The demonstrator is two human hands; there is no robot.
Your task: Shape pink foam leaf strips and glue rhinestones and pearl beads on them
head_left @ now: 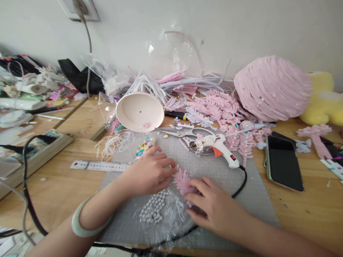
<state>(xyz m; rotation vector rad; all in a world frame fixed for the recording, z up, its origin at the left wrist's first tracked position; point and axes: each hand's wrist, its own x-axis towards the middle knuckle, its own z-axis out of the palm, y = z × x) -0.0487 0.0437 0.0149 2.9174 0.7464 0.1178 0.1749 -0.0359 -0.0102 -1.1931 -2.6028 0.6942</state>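
A pink fuzzy leaf point(182, 181) made of chenille stems lies on the grey cutting mat point(257, 210). My right hand point(214, 203) grips its lower part from the right, fingers bent over it. At the leaf's upper tip is my left hand point(150, 171), its fingers curled into a pinch; whatever they hold is too small to make out. Just beyond it are colourful gems and gold beads point(146, 147). Silver beads point(154, 207) in a clear plastic bag lie in front of both hands. Behind the leaf rests a white hot glue gun point(223, 151) with an orange trigger.
Scissors point(182, 133) and a cream bowl point(139, 113) lie toward the back. A steel ruler point(99, 165) and white cord point(115, 142) are left. Pink leaves point(214, 103), a large pink wrapped dome point(273, 87) and a phone point(284, 164) occupy the right. A black cable point(244, 182) crosses the mat.
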